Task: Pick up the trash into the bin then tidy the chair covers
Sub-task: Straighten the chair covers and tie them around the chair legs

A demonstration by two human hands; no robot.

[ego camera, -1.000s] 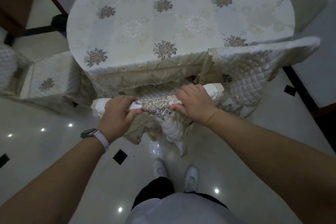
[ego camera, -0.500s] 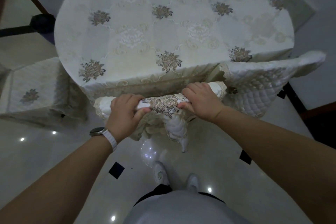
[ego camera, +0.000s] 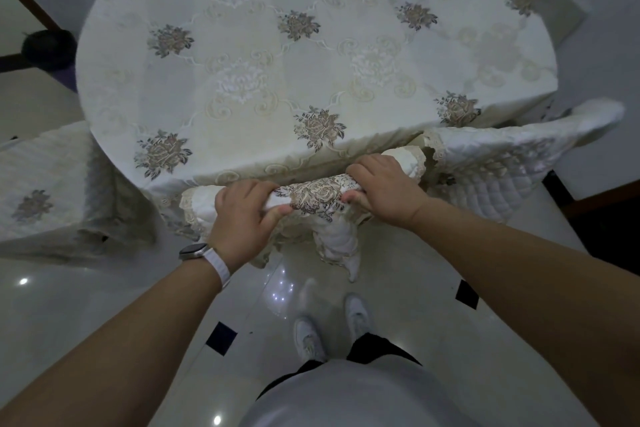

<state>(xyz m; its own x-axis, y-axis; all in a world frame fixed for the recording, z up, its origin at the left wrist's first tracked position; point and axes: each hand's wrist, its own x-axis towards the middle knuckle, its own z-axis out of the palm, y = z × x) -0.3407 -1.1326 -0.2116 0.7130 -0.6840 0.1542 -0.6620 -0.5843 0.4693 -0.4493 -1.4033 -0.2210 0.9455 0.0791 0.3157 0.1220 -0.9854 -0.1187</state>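
Between the 2 hands: chair cover [ego camera: 315,198], cream quilted cloth with a brown floral panel, draped over a chair's top rail just beside the table edge. On its near end, the left hand [ego camera: 242,215], fingers curled over, thumb beneath, gripping the cloth; watch [ego camera: 195,250] with white strap at the wrist. On its far end, the right hand [ego camera: 384,189], gripping likewise. Beyond both hands: 1 round table [ego camera: 277,62] under a floral cloth. Right of the right hand: second quilted cover [ego camera: 502,163]. Left of the left hand: third cover [ego camera: 45,180]. Below the hands: glossy floor [ego camera: 104,305], 2 white shoes [ego camera: 308,338].
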